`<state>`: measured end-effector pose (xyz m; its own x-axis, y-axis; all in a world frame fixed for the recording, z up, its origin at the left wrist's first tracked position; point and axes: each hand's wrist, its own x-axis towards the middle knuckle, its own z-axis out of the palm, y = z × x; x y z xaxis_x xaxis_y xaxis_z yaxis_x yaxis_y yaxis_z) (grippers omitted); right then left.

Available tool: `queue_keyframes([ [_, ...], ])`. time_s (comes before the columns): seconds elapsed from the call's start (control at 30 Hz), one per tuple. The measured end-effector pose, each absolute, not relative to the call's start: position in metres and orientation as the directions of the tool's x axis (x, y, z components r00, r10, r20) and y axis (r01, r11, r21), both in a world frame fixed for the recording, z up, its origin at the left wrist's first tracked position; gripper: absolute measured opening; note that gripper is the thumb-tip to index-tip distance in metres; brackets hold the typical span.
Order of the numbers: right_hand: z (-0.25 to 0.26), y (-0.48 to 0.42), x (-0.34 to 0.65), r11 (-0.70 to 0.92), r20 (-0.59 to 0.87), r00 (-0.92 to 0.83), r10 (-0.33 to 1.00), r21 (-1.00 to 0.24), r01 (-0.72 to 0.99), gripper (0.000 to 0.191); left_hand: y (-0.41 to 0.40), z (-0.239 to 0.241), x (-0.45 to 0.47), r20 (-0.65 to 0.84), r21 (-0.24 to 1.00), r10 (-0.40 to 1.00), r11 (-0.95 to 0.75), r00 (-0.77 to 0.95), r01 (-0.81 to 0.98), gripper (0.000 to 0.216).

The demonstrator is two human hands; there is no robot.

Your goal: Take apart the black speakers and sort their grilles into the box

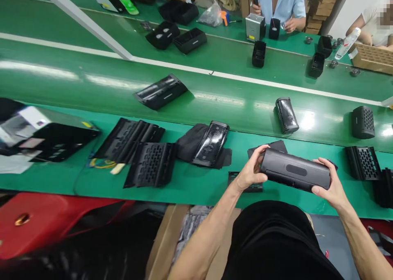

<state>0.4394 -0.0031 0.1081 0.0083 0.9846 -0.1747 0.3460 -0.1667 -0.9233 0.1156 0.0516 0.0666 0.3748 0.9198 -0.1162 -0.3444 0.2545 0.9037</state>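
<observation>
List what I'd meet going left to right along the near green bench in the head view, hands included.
Boxy silver-and-black unit, nearer perforated black panel, glossy-fronted black casing, left hand, elongated black casing held between both hands, right hand, perforated black piece near the right edge.

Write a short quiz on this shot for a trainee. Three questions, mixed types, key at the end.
1. Multiple choice: how do the left hand and right hand hold the black housing?
A) Both at the same end
B) One at each end
C) Stacked over its middle

2. True or false: a co-worker in a light blue shirt is across the glossy green strip from the person holding the housing.

3. Fill in: the patch on the housing's long face toward the camera is an elongated ____.

Key: 1. B; 2. True; 3. oval
</observation>
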Motion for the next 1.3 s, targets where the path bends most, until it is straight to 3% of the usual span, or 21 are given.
queue_keyframes([
  [0.1,0.115,-0.008,0.437,-0.121,-0.133,-0.002,0.991,-0.908,0.4,0.091,0.052,0.073,0.114,-0.137,0.938,0.914,0.244,0.382,-0.248,0.11],
  [0.27,0.118,-0.007,0.439,-0.126,-0.126,0.027,0.992,-0.906,0.404,0.088,0.05,0.069,0.128,-0.114,0.943,0.953,0.193,0.282,-0.271,0.096],
  [0.47,0.113,-0.009,0.44,-0.21,-0.225,0.005,0.974,-0.899,0.385,0.113,0.053,0.054,0.132,-0.226,0.909,0.937,0.301,0.265,-0.289,0.093],
  [0.63,0.114,-0.018,0.432,-0.13,-0.123,0.044,0.991,-0.901,0.414,0.085,0.048,0.055,0.121,-0.241,0.91,0.881,0.352,0.407,-0.221,0.116],
  [0.73,0.108,-0.018,0.427,-0.152,-0.137,0.067,0.988,-0.915,0.374,0.077,0.044,0.049,0.126,-0.27,0.915,0.9,0.351,0.341,-0.201,0.112],
  [0.87,0.097,-0.016,0.428,-0.256,-0.231,0.117,0.966,-0.923,0.288,0.077,0.039,0.038,0.137,-0.337,0.898,0.911,0.387,0.237,-0.21,0.106],
  [1.03,0.093,-0.02,0.431,-0.323,-0.312,0.086,0.946,-0.917,0.233,0.082,0.038,0.035,0.136,-0.3,0.925,0.905,0.354,0.301,-0.141,0.098],
  [1.13,0.085,-0.016,0.43,-0.357,-0.336,0.14,0.931,-0.919,0.167,0.082,0.041,0.029,0.14,-0.331,0.917,0.924,0.362,0.189,-0.165,0.096],
  [1.2,0.077,-0.011,0.43,-0.46,-0.448,0.15,0.882,-0.885,0.064,0.079,0.046,0.023,0.142,-0.44,0.878,0.887,0.458,0.139,-0.14,0.093],
  [1.3,0.064,-0.008,0.433,-0.696,-0.708,0.096,0.699,-0.705,-0.138,0.067,0.053,0.019,0.138,-0.593,0.772,0.768,0.627,0.241,-0.101,0.09],
])
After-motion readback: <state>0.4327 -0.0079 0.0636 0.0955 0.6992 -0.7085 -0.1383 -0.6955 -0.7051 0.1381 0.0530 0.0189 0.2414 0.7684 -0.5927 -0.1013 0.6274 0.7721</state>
